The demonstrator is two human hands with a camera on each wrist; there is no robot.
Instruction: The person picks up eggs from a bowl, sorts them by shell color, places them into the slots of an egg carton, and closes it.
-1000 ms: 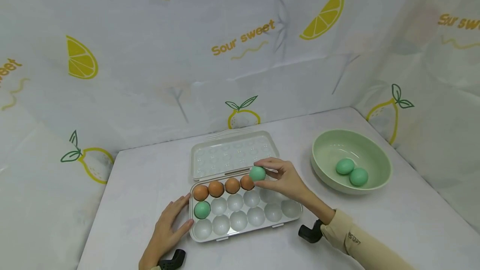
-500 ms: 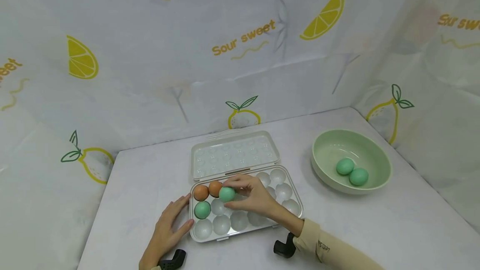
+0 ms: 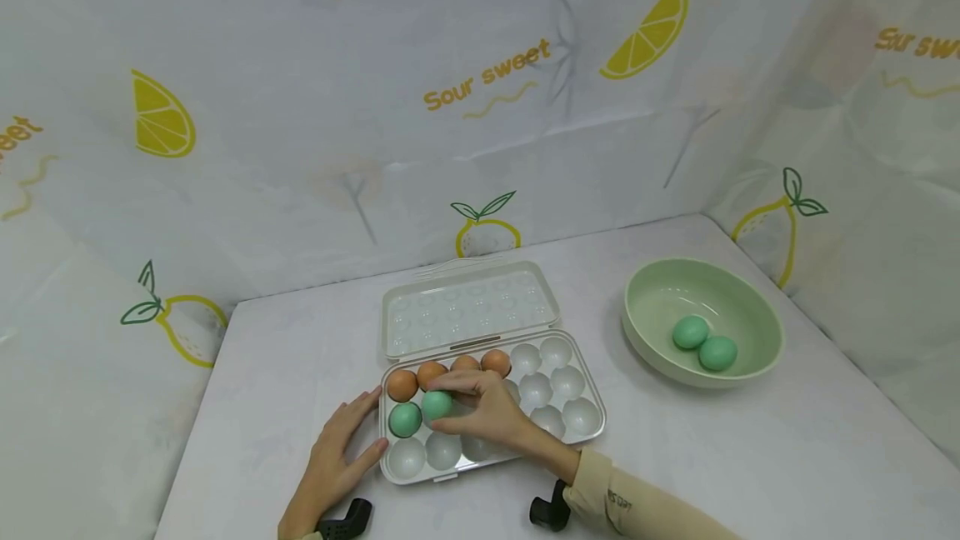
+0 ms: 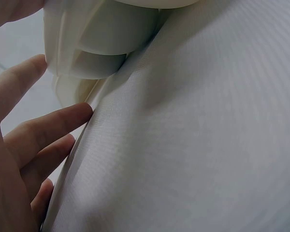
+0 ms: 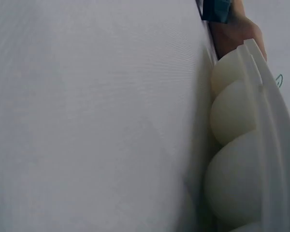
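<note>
In the head view, my right hand (image 3: 489, 413) pinches a green egg (image 3: 436, 406) between thumb and fingers at the second cup of the middle row of a white egg tray (image 3: 516, 445). Whether the egg touches the cup cannot be told. Another green egg (image 3: 405, 420) sits in the cup to its left. Brown eggs (image 3: 402, 386) stand along the back row, one partly behind my fingers. My left hand (image 3: 330, 458) rests at the tray's left end with thumb and forefinger spread; in the left wrist view its fingers (image 4: 53, 126) are extended beside the tray (image 4: 94, 34).
The tray's lid (image 3: 468, 311) lies folded back behind it. To the right stands a light green bowl (image 3: 645, 298) holding two green eggs (image 3: 717, 353). A printed cloth backdrop (image 3: 300, 148) rises behind the white table (image 3: 300, 340).
My right hand has carried the green egg leftward and toward me, from above the back row to the middle row's second cup. The left hand and bowl have stayed put.
</note>
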